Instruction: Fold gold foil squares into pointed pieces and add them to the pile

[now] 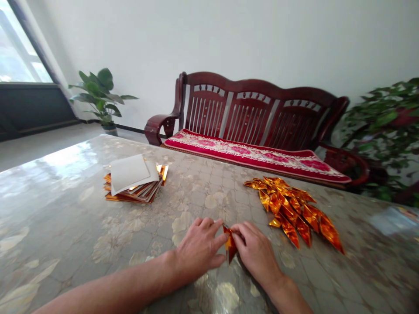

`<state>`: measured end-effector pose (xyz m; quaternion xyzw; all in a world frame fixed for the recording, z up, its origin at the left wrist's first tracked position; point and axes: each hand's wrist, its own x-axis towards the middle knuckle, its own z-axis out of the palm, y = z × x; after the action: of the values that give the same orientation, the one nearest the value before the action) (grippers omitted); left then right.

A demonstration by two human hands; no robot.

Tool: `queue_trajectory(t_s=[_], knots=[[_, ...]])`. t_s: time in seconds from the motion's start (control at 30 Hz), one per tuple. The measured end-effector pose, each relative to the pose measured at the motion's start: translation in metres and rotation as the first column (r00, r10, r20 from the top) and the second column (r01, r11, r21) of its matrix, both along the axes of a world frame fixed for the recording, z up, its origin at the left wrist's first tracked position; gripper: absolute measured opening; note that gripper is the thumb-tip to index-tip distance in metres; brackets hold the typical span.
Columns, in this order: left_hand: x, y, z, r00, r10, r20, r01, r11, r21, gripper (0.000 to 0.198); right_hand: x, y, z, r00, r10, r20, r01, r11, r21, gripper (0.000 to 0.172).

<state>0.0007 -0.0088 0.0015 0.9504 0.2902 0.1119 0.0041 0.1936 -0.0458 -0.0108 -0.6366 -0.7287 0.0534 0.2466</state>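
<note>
Between my two hands is a small folded piece of shiny orange-gold foil paper [231, 249], held low over the near middle of the table. My left hand [202, 245] has its fingertips against the left side of the paper. On the other side, my right hand [253, 245] pinches the upper right edge between thumb and fingers. Off to the right lies a pile of folded foil paper pieces [290, 208] with pointed ends. At the left sits an uneven stack of flat foil paper sheets [134, 179], the top ones showing pale backs.
The table [78, 226] has a glossy floral cover. A clear plastic bag [394, 221] lies at its right edge. Beyond stands a dark red wooden bench [252, 113] with a patterned red cushion [242, 150]. Potted plants [101, 93] flank the bench.
</note>
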Motion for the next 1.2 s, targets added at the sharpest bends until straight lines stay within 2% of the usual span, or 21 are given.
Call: queue_trajectory(t_s=[0.23, 0.57, 1.2], knots=[[-0.0006, 0.0011, -0.0011, 1.000, -0.005, -0.022, 0.005, 1.000, 0.004, 0.044, 0.0034, -0.0025, 0.0006, 0.993, 0.109, 0.033, -0.111, 0.991, 0.069, 0.017], [-0.0003, 0.0026, -0.0013, 0.999, -0.022, -0.036, 0.021, 1.000, -0.021, 0.043, 0.0041, -0.0042, 0.0033, 0.981, 0.171, 0.088, -0.180, 0.978, 0.109, 0.018], [0.0013, -0.0048, 0.0013, 1.000, 0.008, -0.030, -0.009, 1.000, -0.017, 0.042, 0.0020, -0.0049, 0.0098, 0.966, 0.191, 0.173, -0.212, 0.970, 0.115, 0.020]])
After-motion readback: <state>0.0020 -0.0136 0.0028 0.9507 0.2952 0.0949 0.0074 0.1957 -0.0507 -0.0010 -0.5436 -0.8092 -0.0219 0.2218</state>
